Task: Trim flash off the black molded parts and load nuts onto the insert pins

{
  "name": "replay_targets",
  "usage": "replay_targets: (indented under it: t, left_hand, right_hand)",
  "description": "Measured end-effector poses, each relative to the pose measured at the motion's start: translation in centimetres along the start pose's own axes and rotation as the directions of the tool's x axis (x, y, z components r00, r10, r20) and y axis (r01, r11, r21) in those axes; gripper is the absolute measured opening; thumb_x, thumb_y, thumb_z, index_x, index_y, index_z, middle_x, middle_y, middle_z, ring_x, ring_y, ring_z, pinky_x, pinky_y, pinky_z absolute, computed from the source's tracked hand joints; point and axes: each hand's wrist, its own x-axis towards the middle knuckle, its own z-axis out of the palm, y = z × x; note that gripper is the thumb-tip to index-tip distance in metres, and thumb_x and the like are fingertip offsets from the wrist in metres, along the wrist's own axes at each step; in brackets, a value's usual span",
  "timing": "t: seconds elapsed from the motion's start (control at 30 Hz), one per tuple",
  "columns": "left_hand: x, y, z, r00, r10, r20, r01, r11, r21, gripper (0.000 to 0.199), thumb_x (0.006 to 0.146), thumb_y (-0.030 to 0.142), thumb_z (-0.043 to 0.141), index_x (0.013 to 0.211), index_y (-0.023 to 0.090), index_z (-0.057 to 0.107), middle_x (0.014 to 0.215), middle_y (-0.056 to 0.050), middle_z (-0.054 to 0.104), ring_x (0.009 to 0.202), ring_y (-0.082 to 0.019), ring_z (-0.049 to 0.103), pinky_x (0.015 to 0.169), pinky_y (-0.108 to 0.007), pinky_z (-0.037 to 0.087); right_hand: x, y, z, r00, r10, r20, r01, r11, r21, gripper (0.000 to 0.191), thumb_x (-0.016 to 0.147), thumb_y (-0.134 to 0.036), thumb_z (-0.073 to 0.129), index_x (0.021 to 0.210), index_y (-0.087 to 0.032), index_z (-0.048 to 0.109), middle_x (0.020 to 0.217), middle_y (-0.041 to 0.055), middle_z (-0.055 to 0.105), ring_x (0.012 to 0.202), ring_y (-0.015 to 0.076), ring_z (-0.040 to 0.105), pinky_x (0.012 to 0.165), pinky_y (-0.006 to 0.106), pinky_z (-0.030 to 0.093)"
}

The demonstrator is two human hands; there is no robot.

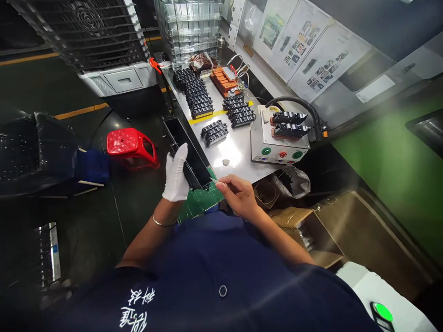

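Observation:
My left hand (177,173), in a white glove, is wrapped round a long black plastic housing (188,154), which slants over the table's left front edge. My bare right hand (238,193) pinches a thin pale tool (213,180) whose tip is at the near right corner of the housing. Under that corner lies a green mat (199,203). Beyond the hands, a black ribbed part (214,133) stands on the metal table (230,150), near a small pale lump (226,162).
Rows of black parts (194,92) and an orange fixture (224,82) stand further back. A white control box (278,145) with buttons sits at the right. A red stool (128,143) is on the floor left; cardboard boxes (294,216) are at the lower right.

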Motion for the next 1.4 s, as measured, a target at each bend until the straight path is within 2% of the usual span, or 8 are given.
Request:
replay_targets:
  t: [0.23,0.4,0.5,0.7,0.9,1.03,1.17,1.4]
  left_hand:
    - [0.9,-0.4,-0.2,0.917,0.377,-0.131,-0.379,0.925,0.005,0.042,0.073,0.047,0.077,0.107,0.028,0.062,0.114,0.001,0.066,0.113,-0.017,0.062,0.101,-0.030,0.049]
    - [0.7,-0.1,-0.4,0.847,0.507,-0.160,-0.504,0.862,0.057,0.039,0.074,0.046,0.077,0.106,0.029,0.062,0.117,0.002,0.066,0.116,-0.016,0.061,0.105,-0.029,0.046]
    - [0.7,0.1,-0.5,0.841,0.522,-0.141,-0.512,0.853,0.103,0.039,0.072,0.045,0.078,0.105,0.030,0.062,0.118,0.002,0.065,0.117,-0.017,0.061,0.106,-0.031,0.046]
    - [-0.1,1.3,-0.4,0.901,0.425,-0.093,-0.418,0.905,0.086,0.054,0.060,0.045,0.087,0.104,0.029,0.062,0.107,0.003,0.067,0.104,-0.016,0.065,0.099,-0.030,0.050]
    - [-1.3,1.8,-0.3,0.995,0.057,0.082,-0.060,0.998,0.036,0.049,0.066,0.043,0.084,0.105,0.023,0.063,0.102,-0.001,0.069,0.095,-0.017,0.067,0.086,-0.028,0.055]
    - [-0.1,1.6,-0.6,0.993,-0.106,0.053,0.104,0.994,0.033,0.043,0.068,0.041,0.082,0.102,0.020,0.063,0.093,0.001,0.069,0.086,-0.017,0.068,0.082,-0.028,0.055]
    - [0.0,1.9,-0.5,0.974,-0.198,0.107,0.189,0.978,0.088,0.042,0.068,0.040,0.081,0.100,0.020,0.062,0.087,0.002,0.068,0.079,-0.015,0.066,0.076,-0.028,0.054]
    - [-1.1,2.5,0.0,0.948,-0.254,0.190,0.184,0.929,0.322,0.046,0.067,0.042,0.080,0.099,0.018,0.058,0.084,0.003,0.060,0.071,-0.010,0.056,0.067,-0.024,0.048]
  right_hand:
    - [-0.5,-0.1,2.8,0.995,0.070,-0.072,-0.065,0.995,0.074,0.034,0.090,-0.048,0.056,0.077,-0.018,0.068,0.063,0.0006,0.059,0.055,0.0102,0.046,0.053,0.026,0.039]
    - [-0.3,-0.1,3.0,0.996,0.058,-0.074,-0.051,0.993,0.102,0.031,0.089,-0.044,0.059,0.078,-0.018,0.070,0.064,0.0008,0.061,0.056,0.0101,0.047,0.053,0.026,0.039]
    - [-0.1,0.0,2.9,0.998,0.024,-0.056,-0.019,0.995,0.093,0.029,0.089,-0.042,0.060,0.079,-0.018,0.071,0.064,0.0012,0.062,0.055,0.0102,0.049,0.053,0.026,0.039]
    - [1.2,1.5,2.5,0.995,0.043,-0.093,-0.038,0.998,0.057,0.032,0.087,-0.046,0.061,0.077,-0.018,0.073,0.064,0.0023,0.065,0.057,0.0113,0.051,0.055,0.026,0.040]
    - [2.0,2.7,0.5,0.984,0.082,-0.156,-0.082,0.997,0.006,0.038,0.086,-0.051,0.059,0.071,-0.017,0.068,0.057,-0.0007,0.058,0.053,0.0095,0.046,0.050,0.024,0.037]
    - [0.9,1.7,-0.3,0.995,-0.099,0.016,0.100,0.995,-0.027,0.030,0.090,-0.042,0.059,0.079,-0.016,0.070,0.064,0.0006,0.064,0.052,0.0084,0.048,0.050,0.023,0.039]
    - [0.7,1.5,-0.7,0.954,-0.272,0.123,0.279,0.959,-0.042,0.024,0.091,-0.035,0.061,0.084,-0.016,0.073,0.065,0.0013,0.065,0.053,0.0080,0.051,0.052,0.022,0.043]
    - [2.4,1.6,-1.6,0.900,-0.401,0.171,0.419,0.904,-0.082,0.020,0.090,-0.029,0.064,0.084,-0.014,0.074,0.069,0.0047,0.070,0.058,0.0098,0.058,0.056,0.023,0.047]
